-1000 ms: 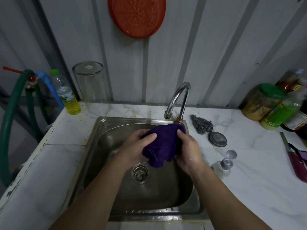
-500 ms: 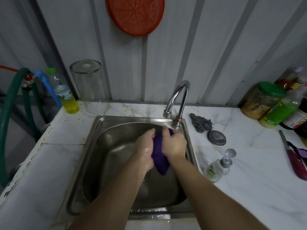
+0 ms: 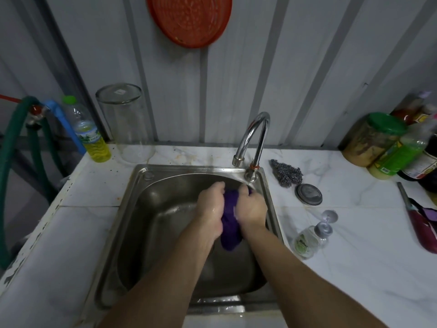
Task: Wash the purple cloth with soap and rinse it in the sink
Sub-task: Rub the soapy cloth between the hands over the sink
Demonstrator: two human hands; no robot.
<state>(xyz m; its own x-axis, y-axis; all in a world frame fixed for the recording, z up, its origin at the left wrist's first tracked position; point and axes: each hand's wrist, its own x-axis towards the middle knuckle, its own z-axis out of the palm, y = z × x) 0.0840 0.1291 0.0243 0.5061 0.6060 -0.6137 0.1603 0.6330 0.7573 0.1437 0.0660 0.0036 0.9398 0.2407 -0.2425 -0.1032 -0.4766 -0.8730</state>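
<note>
At the table's far-left corner stand a bottle of yellow liquid (image 3: 91,136) and an upturned clear jar (image 3: 125,121), both well apart from the work and needing no attention. The sink (image 3: 151,223) is set into the middle of the table, and over its right half the left hand (image 3: 210,209) presses against the purple cloth (image 3: 230,223), its fingers (image 3: 218,187) curled shut onto the bunched fabric. The cloth is squeezed between both palms, held above the basin just in front of the tap's spout, with a loose tail hanging down below the wrists. The right hand (image 3: 251,207) clamps the other side, its fingers likewise closed on the cloth, knuckles just beside the sink's right rim. The step in hand looks like scrubbing or wringing the fabric; whether water is running from the tap (image 3: 254,136) cannot be told, though the left hand shines wet. To do it well, the palms should rub against each other in opposite directions, turning the bundle now and then so the hidden folds and the hanging tail get worked too, and the cloth should stay over the basin so drips fall inside. To the right, near the sink's edge on the table, sit a steel scourer (image 3: 287,172), a round lid (image 3: 308,194) and a small soap bottle (image 3: 311,240), close enough for more soap if the lather seems thin.
</note>
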